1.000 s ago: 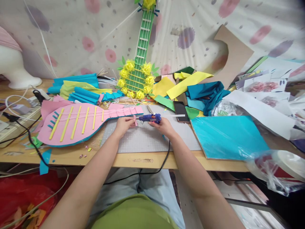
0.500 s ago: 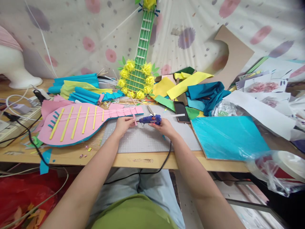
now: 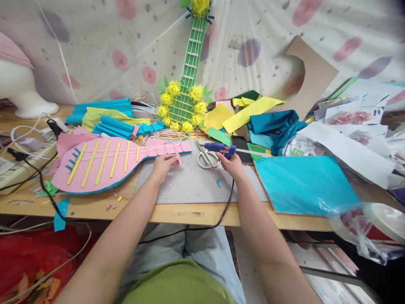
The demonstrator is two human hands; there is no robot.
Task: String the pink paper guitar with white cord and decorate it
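Observation:
My left hand (image 3: 164,166) pinches a small pink strip (image 3: 179,158) just below the neck end of a pink paper instrument (image 3: 101,162). That instrument has a blue edge, yellow bars and white strings, and lies flat on the left. In my right hand (image 3: 232,164) is a blue glue gun (image 3: 218,147), its nozzle pointing left and a clear glue stick out of its back. White-handled scissors (image 3: 207,159) lie on the grey cutting mat (image 3: 190,185) between my hands, beneath the nozzle. Behind them a green paper instrument (image 3: 186,84) with yellow flowers leans upright.
A turquoise board (image 3: 303,183) lies right of the mat, with a dark phone (image 3: 242,145) behind the glue gun. Coloured paper (image 3: 253,114) is heaped at the back. The gun's black cable crosses the front edge. A power strip (image 3: 28,169) sits at left.
My right hand and the glue gun have moved right, away from the pink strip, uncovering the scissors. My left hand still pinches the strip in nearly the same place.

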